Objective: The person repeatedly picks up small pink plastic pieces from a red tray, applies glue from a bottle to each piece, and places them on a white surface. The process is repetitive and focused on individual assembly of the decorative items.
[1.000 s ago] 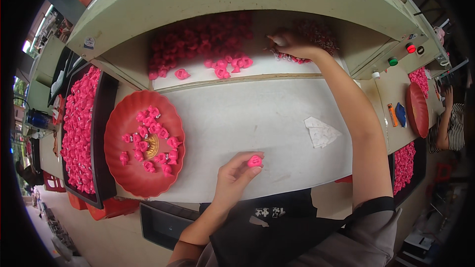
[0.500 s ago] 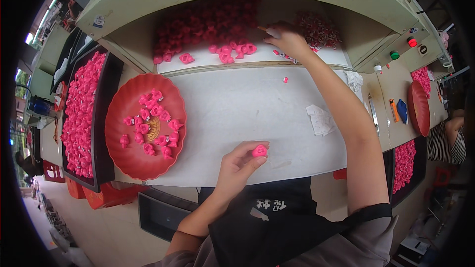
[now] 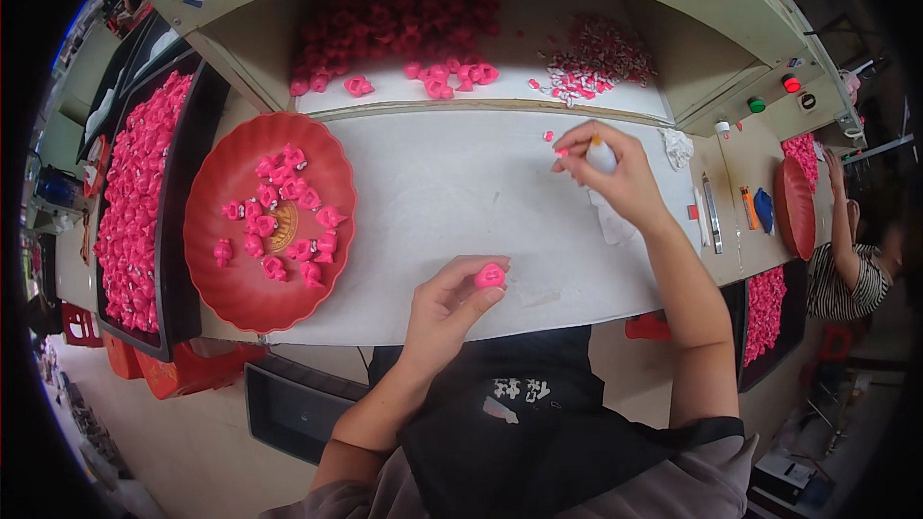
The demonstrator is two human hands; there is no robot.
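Near the front edge of the white work surface, my left hand (image 3: pixel 444 315) is closed, gripping a small hollow pink plastic part (image 3: pixel 489 276) between thumb and fingers. My right hand (image 3: pixel 615 178) is raised over the right half of the surface. It grips a small white bottle (image 3: pixel 602 158) with an amber tip, and its thumb and forefinger pinch a tiny pink-and-white piece (image 3: pixel 561 152). Another such loose piece (image 3: pixel 549 135) lies just beyond those fingertips. A crumpled white tissue (image 3: pixel 615 224) lies partly hidden below the right hand.
On the left stand a red scalloped bowl (image 3: pixel 207 274) with several pink figures and a black tray (image 3: pixel 178 259) heaped with more. The cabinet shelf (image 3: pixel 375 101) holds piles of pink parts and tiny pieces. Tweezers (image 3: pixel 712 211) lie at right; a co-worker in stripes (image 3: pixel 851 279) sits beyond.
My right hand has come back from the small-piece pile on the shelf toward me, now with a tiny piece at its fingertips. The left hand still holds the pink part. The whole view has shifted slightly.
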